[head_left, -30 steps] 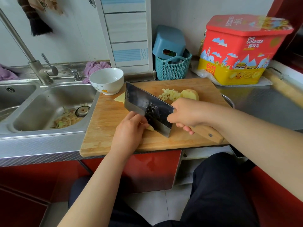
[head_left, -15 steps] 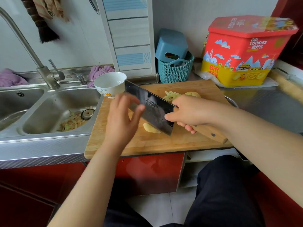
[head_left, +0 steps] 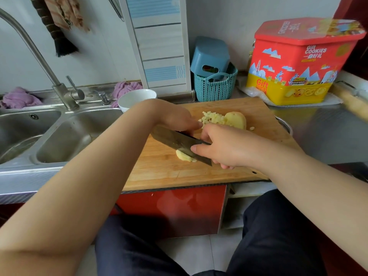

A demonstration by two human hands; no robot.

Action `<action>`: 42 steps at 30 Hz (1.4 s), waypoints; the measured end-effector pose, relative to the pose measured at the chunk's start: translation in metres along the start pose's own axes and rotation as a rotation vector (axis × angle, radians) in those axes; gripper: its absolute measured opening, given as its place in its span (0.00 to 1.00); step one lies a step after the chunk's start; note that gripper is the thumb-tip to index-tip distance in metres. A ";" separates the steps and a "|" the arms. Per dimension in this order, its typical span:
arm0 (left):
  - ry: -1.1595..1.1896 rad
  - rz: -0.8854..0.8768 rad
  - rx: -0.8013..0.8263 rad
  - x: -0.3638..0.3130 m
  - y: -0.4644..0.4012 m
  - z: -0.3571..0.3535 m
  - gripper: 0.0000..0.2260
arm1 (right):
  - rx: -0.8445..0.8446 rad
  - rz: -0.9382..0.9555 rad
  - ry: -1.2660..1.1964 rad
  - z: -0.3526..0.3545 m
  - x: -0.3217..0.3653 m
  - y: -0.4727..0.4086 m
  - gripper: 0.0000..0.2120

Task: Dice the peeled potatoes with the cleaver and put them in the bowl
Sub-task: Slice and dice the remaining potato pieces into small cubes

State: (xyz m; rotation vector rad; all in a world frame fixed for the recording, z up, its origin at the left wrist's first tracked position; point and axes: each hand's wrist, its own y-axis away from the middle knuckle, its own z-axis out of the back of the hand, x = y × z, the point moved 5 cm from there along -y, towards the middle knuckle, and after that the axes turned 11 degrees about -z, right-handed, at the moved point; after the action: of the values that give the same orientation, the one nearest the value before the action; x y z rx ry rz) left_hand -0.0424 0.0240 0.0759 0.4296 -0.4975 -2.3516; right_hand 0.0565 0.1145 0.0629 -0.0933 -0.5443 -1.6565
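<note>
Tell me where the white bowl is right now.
In the head view the white bowl sits at the far left corner of the cutting board, beside the sink, partly hidden behind the left hand.

The right hand (head_left: 225, 148) is covering the cleaver (head_left: 179, 142) handle; the left forearm is hiding part of the bowl (head_left: 135, 97); the left hand's (head_left: 175, 116) fingertips are lying out of sight behind the blade.

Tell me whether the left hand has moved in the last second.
Yes. The left hand left the potato piece by the cleaver and reached across the cutting board toward the diced pile.
</note>
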 end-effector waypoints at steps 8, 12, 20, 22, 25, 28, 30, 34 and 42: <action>0.040 0.070 0.085 -0.013 0.001 0.010 0.19 | -0.064 0.013 -0.012 0.011 0.003 0.011 0.21; 0.134 0.143 0.109 -0.019 0.003 0.018 0.18 | -0.106 0.026 -0.003 0.018 0.005 0.013 0.21; 0.169 0.214 0.187 -0.020 -0.010 0.025 0.13 | -0.137 0.018 -0.036 0.029 0.007 0.020 0.19; 0.138 0.231 0.195 -0.019 -0.013 0.028 0.12 | -0.148 0.010 -0.034 0.031 0.007 0.022 0.20; 0.119 0.231 0.177 -0.021 -0.019 0.032 0.12 | -0.159 -0.001 -0.031 0.034 0.006 0.024 0.21; 0.124 0.222 0.214 -0.020 -0.026 0.031 0.15 | -0.165 -0.012 -0.027 0.036 0.003 0.025 0.22; 0.127 0.230 0.214 -0.020 -0.029 0.032 0.14 | -0.169 -0.015 -0.021 0.037 0.001 0.025 0.23; 0.137 0.224 0.175 -0.020 -0.037 0.031 0.13 | -0.175 -0.022 -0.015 0.037 -0.003 0.023 0.22; 0.001 -0.205 -0.686 -0.037 -0.013 0.091 0.18 | -0.148 -0.060 -0.102 0.036 -0.023 0.007 0.21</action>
State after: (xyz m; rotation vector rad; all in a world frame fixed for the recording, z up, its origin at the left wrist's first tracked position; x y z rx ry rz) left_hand -0.0622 0.0798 0.1552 0.1592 0.3777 -2.5290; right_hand 0.0580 0.1499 0.0879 -0.2737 -0.5056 -1.7563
